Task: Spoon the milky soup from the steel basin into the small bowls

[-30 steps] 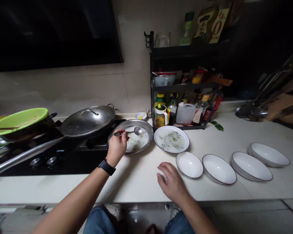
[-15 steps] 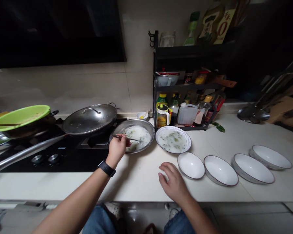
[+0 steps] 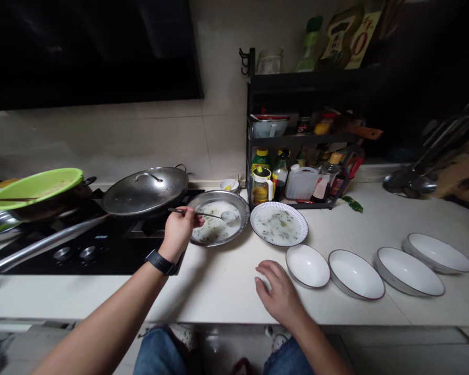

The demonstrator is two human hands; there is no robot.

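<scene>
My left hand [image 3: 179,229], with a dark watch on its wrist, is closed around the handle of a metal spoon [image 3: 229,216]. The spoon's bowl is over the milky liquid with green bits in a wide metal basin [image 3: 243,227]; whether it touches the surface is hard to tell. Right of the basin stands a patterned plate [image 3: 304,224] of similar white liquid and greens. My right hand [image 3: 277,291] is above the counter with fingers loosely bent and apart, holding nothing. Nearest to it is a white bowl [image 3: 308,266], whose inside looks empty.
Several more white bowls [image 3: 357,273] line the counter to the right. A lidded pan [image 3: 144,192] and a green colander [image 3: 39,190] are on the stove at left. Behind the plate stands a black rack [image 3: 293,139] of bottles, and a small bowl [image 3: 229,185] sits behind the basin.
My left hand has moved left and slightly up with the spoon, whose bowl now shows more clearly above the liquid. My right hand has hardly moved.
</scene>
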